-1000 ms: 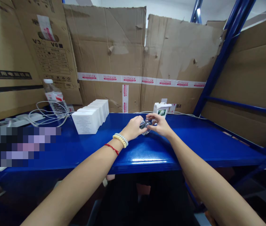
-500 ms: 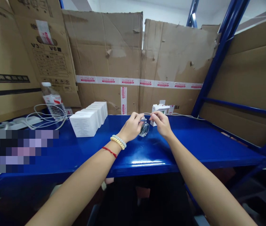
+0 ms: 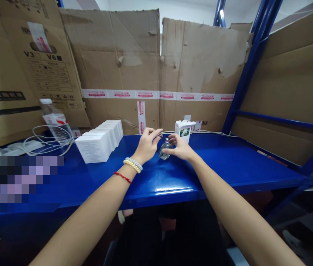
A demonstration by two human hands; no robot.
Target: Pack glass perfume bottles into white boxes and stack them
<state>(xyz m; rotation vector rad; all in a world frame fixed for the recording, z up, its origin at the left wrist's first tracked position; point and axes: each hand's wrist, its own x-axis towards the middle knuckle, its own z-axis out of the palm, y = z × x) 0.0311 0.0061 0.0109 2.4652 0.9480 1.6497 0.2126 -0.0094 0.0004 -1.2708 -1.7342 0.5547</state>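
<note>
A small round clear glass perfume bottle [image 3: 165, 145] with a silver neck is held just above the blue shelf, its top tilted slightly right. My right hand [image 3: 182, 148] grips it from the right, thumb across the front and fingers curled near the neck. Just left of the bottle is my left hand [image 3: 146, 145], apart from it, fingers stretched toward the right and thumb separate; I make out nothing in it. Behind my right hand stands a white carton [image 3: 184, 130] with a picture on its front and its top flaps raised.
A row of white boxes [image 3: 94, 147] stands to the left on the blue shelf [image 3: 242, 162]. Farther left are a water bottle [image 3: 55, 120], looped white cable [image 3: 30, 138] and a power strip [image 3: 14, 147]. Cardboard sheets [image 3: 117, 70] line the back.
The perfume bottle has passed from my left hand to my right. My left fingers have let go and straightened. The view has shifted slightly to the right.
</note>
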